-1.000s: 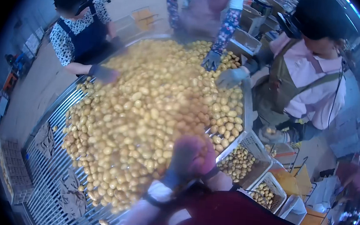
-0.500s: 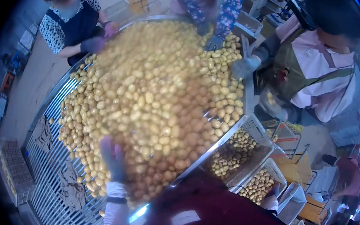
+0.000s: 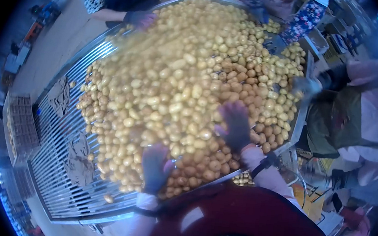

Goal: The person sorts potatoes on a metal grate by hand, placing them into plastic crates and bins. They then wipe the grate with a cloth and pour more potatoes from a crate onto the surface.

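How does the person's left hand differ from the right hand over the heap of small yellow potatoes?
The left hand lies near the close edge of the heap of small yellow potatoes; the right hand reaches farther in. The left hand's fingers look gathered, though blurred; the right hand's are spread. Both wear dark purplish gloves and rest on the potatoes. No potato is visibly held.

Premises are an indoor work area with a pale, bare concrete floor visible far left. A metal-barred sorting table occupies the centre, its grating exposed at near left. Stacked plastic crates stand along the left side. Cardboard boxes and cluttered goods sit far right. Orange fittings lie near right. Lighting is even and diffuse, source indeterminate
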A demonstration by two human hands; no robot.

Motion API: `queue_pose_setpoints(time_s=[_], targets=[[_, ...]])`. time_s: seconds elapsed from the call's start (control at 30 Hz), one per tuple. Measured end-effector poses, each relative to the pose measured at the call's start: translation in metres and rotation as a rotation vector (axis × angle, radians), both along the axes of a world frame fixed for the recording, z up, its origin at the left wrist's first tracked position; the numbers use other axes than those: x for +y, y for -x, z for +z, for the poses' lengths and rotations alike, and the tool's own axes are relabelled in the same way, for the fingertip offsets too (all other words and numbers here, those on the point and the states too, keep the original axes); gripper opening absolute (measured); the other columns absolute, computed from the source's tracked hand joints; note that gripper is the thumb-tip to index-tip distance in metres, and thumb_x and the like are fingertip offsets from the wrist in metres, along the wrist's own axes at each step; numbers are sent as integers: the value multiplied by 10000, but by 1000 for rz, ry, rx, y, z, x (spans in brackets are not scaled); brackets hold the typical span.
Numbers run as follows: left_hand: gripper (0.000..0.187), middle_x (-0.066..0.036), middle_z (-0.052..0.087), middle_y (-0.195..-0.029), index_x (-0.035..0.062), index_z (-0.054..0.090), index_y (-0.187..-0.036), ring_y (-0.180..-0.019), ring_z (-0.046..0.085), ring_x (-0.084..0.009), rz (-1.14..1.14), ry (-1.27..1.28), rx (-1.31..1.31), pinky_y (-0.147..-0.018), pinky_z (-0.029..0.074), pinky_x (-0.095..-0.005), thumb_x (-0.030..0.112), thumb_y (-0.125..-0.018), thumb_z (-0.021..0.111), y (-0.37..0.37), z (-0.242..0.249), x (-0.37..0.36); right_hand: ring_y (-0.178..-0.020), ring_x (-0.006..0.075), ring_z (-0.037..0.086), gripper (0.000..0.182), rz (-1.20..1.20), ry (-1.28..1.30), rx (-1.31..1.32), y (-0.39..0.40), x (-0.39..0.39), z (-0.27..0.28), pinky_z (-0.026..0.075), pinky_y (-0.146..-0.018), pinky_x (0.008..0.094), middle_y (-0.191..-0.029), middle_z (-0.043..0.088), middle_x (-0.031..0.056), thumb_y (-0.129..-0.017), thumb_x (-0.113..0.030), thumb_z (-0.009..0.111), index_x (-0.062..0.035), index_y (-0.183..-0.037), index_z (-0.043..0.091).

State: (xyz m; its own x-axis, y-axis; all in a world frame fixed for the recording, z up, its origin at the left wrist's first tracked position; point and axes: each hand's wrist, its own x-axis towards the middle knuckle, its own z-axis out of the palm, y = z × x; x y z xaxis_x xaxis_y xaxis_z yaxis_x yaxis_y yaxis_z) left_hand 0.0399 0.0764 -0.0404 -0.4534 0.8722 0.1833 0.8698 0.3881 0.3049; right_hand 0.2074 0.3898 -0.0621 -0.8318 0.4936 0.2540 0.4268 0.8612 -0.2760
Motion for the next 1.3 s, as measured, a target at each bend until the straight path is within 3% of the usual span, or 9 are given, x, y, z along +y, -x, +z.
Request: queue_pose_setpoints(time_s=[0.33,0.47,0.57,0.73,0.87,1.03,1.13,1.23,1.3], targets=[[367,-134,643,-1177,92,651,-1190,-1140,565,-381,-166,131,-162,-1000,421,-525,293,-887,701,-50,-28,38,-1299,415,465,579,-329,-93,226,35,131,-28,375,-1077,540,-1418,497,143,-849,-397,698,-145,-1352,561],[375,-133,644,-1163,85,631,-1209,-1081,588,-371,-109,228,-171,-940,458,-496,300,-905,675,-55,-10,49,-1052,345,611,393,128,248,253,59,45,-22,498,-881,456,-1175,627,129,-853,-299,692,-103,-1187,623],[382,-139,644,-1164,83,618,-1227,-1059,603,-366,-113,68,-217,-925,466,-491,305,-917,655,-54,-1,45,-983,370,617,306,141,336,157,64,-19,-3,513,-819,452,-1034,651,144,-862,-257,676,-98,-1120,641],[340,-155,656,-1109,73,636,-1203,-991,627,-361,-12,1,-397,-885,490,-468,251,-913,657,-59,7,42,-997,383,613,294,14,584,74,62,-27,-2,516,-844,467,-1017,636,161,-877,-206,642,-107,-1155,638],[317,-131,664,-1067,71,628,-1205,-921,658,-317,-30,-128,-399,-810,537,-430,213,-923,655,-58,7,31,-1075,360,597,357,266,460,133,90,-69,31,511,-879,470,-1139,616,155,-875,-172,624,-119,-1228,636],[444,-73,613,-1273,89,542,-1369,-1061,630,-207,309,-145,-1630,-860,539,-361,324,-999,614,-45,13,10,-1218,330,569,504,327,194,-337,125,-107,26,495,-989,425,-1357,561,150,-842,-144,651,-148,-1343,596],[464,-68,578,-1321,81,494,-1432,-1096,616,-209,282,-344,-1629,-903,541,-357,335,-1047,543,-40,40,-5,-1262,320,555,554,368,673,75,108,-102,-7,476,-1025,427,-1408,546,149,-895,-163,645,-166,-1433,513],[490,-81,553,-1360,55,461,-1463,-1127,606,-221,137,-511,-1253,-937,537,-364,350,-1071,487,-41,42,-12,-943,186,566,449,200,1808,180,82,-115,40,502,-818,314,-1237,607,105,-1041,-279,543,-66,-1432,478],[504,-88,544,-1377,41,452,-1468,-1152,598,-218,85,-618,-1131,-947,533,-359,361,-1079,464,-44,27,-8,-898,156,536,459,190,2253,421,60,-126,22,491,-799,284,-1274,602,83,-1057,-305,521,-52,-1436,464]])
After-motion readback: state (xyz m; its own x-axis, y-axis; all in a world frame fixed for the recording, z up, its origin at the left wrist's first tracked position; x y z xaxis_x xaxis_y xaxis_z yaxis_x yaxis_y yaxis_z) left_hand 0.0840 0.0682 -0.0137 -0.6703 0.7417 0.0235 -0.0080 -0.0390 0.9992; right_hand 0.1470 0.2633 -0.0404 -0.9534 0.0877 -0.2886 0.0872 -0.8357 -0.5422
